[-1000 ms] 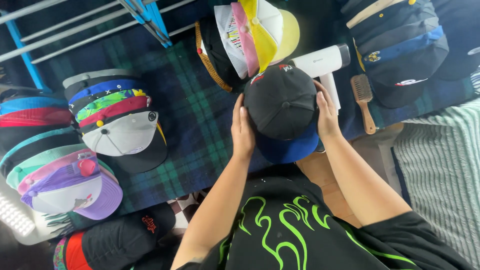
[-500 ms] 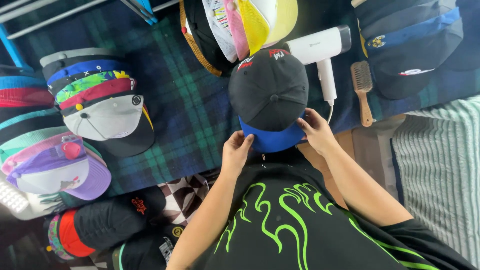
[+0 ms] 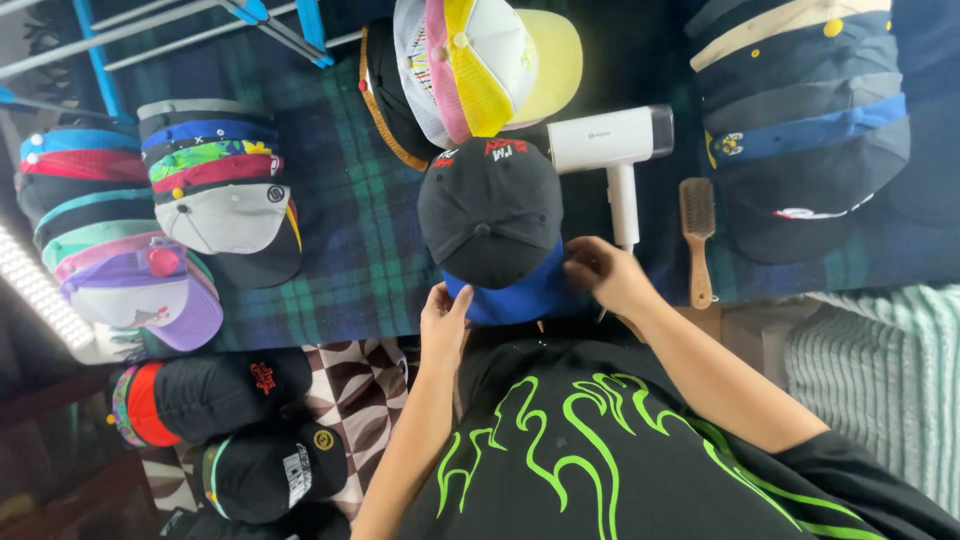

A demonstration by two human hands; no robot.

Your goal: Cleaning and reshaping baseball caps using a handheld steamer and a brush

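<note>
The left hand [image 3: 443,318] is seen pinching the blue brim's near-left edge; the right hand [image 3: 603,275] is closed on the brim's right side. The black cap [image 3: 490,210] with blue brim is laid crown-up on the plaid cloth [image 3: 350,230], between both hands. A white handheld dryer [image 3: 615,150] and wooden brush [image 3: 697,235] are noted just beyond, untouched. Stacks of caps [image 3: 215,190] are ranged left. Cap judged placed; release not yet made.

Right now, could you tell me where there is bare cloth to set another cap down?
The widest free patch of plaid cloth lies between the left cap stack and the black cap at both hands. A narrower strip runs between the hair dryer and the brush. The top centre and right edge are crowded with caps.
</note>
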